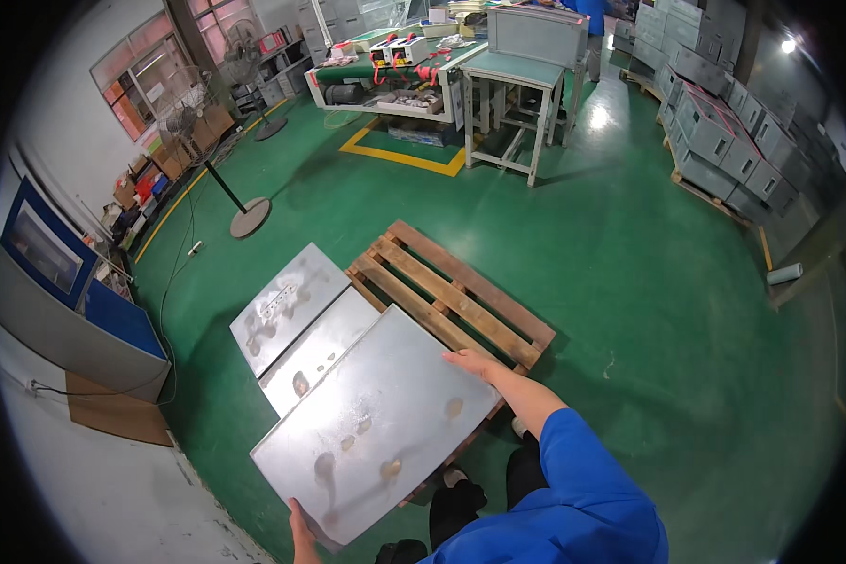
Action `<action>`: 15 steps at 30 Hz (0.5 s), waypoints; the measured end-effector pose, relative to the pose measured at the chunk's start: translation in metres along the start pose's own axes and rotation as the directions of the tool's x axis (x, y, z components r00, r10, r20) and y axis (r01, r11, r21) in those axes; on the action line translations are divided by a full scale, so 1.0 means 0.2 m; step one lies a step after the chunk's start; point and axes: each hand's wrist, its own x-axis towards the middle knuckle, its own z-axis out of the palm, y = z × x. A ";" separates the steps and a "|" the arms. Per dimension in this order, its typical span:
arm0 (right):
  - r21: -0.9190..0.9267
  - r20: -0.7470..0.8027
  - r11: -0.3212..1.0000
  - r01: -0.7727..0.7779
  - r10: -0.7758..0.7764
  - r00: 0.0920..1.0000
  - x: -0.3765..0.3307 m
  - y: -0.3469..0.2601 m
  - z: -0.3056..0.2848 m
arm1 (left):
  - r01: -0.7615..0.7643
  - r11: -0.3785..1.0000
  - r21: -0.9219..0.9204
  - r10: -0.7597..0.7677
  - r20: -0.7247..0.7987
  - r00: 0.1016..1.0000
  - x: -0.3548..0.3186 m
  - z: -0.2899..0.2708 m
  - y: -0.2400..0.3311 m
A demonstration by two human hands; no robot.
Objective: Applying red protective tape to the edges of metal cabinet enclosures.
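I hold a large flat grey rectangular panel point(376, 404), smooth and shiny with brownish stains, tilted in front of my body. My left hand point(302, 528) grips its near left corner, with the fingers partly out of sight. At the far right corner my right hand point(472, 364) is closed on the edge, its fingertips lying on the upper face. Just beyond, a second grey panel point(305, 362) is partly covered by the held one. A third grey panel point(296, 299) with a row of small holes lies farther left. A wooden pallet point(456, 310) is beneath and beside them.
A pedestal fan point(250, 217) stands on the green floor at the far left. Ahead are a workbench point(385, 80) and a small table point(512, 70). Stacked grey crates point(714, 132) line the right side. A blue and grey cabinet point(66, 273) stands at left.
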 end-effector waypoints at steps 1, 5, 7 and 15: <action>-0.038 -0.013 0.999 0.007 -0.008 1.000 0.02 0.01 0.01 | -0.002 1.000 -0.002 0.002 0.012 1.000 0.00 -0.02 -0.01; -0.159 -0.045 0.983 0.087 -0.096 0.994 0.15 0.11 -0.03 | -0.019 0.998 -0.057 0.023 0.056 0.998 0.08 -0.04 -0.05; -0.197 0.042 0.970 0.145 -0.139 0.989 0.09 -0.03 -0.04 | -0.066 0.992 -0.105 0.071 0.049 0.996 -0.01 -0.03 -0.08; -0.177 -0.048 0.978 0.114 -0.125 0.991 -0.11 -0.08 -0.45 | 0.046 0.973 -0.227 0.001 0.204 0.979 -0.02 0.22 0.06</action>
